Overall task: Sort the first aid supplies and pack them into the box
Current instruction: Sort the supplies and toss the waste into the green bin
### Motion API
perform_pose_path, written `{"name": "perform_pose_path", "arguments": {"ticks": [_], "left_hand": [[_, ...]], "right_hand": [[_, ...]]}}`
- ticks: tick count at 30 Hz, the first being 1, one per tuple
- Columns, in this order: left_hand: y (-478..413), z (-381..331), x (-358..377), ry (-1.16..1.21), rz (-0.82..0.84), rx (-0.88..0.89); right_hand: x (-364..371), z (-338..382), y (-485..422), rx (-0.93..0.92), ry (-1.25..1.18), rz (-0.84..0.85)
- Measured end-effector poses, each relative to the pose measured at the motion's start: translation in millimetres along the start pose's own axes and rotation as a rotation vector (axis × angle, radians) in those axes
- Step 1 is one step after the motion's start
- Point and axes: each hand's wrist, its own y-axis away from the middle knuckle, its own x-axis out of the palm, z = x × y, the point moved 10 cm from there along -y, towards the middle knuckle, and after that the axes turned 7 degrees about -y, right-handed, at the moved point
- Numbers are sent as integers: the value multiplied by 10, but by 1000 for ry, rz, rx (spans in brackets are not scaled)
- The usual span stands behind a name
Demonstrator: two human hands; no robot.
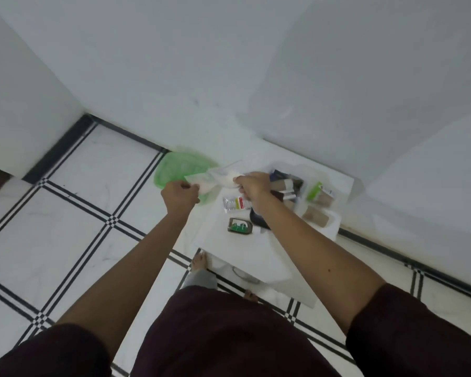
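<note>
I stand over a low white table (259, 248) in a corner. My left hand (179, 196) and my right hand (252, 186) each grip one end of a white see-through packet (215, 179), held in the air above the table's left edge. On the table lie a clear box (286, 186) with dark items inside, a small packet with a red and yellow label (235, 204), a dark green-printed packet (239, 225), a green-topped packet (320, 194) and a tan dressing packet (316, 216). A dark round object (257, 223) is partly hidden by my right forearm.
A green plastic bag (177, 170) sits on the floor left of the table, against the wall. White walls close in behind and to the right. The floor is white tile with black lines (74, 202). My bare feet (199, 261) are at the table's front edge.
</note>
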Motion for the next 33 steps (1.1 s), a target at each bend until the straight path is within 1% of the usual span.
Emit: {"name": "perform_pose_path", "arguments": {"ticks": [2, 8, 13, 18, 20, 23, 26, 28, 29, 30, 33], "left_hand": [[-241, 68, -32, 28, -21, -40], [-1394, 566, 18, 120, -52, -197], [-2588, 1126, 287, 46, 24, -319], [-3835, 1797, 756, -52, 79, -371], [-4151, 1998, 939, -83, 122, -380], [-4558, 2380, 1186, -105, 144, -403], [-4830, 2852, 1344, -151, 193, -451], [-4843, 3067, 1433, -181, 263, -492], [-4807, 3081, 1439, -229, 273, -468], [-4760, 3011, 1403, -302, 272, -409], [-4506, 2524, 1323, -447, 288, -150]], "right_hand": [[269, -9, -123, 12, 33, 17], [1186, -218, -992, 44, 104, -54], [1895, -690, -2016, 177, 124, -159], [2445, -1237, -3077, 264, 252, -223], [2568, -1481, -3388, 304, 284, -221], [2797, -1858, -3825, 345, 344, -188], [2962, -2073, -3941, 430, 415, -117], [2936, -2100, -3903, 449, 551, -82], [2893, -2089, -3880, 433, 639, -62], [2859, -2063, -3844, 404, 716, -41], [2799, -1813, -3665, 239, 906, 27]]}}
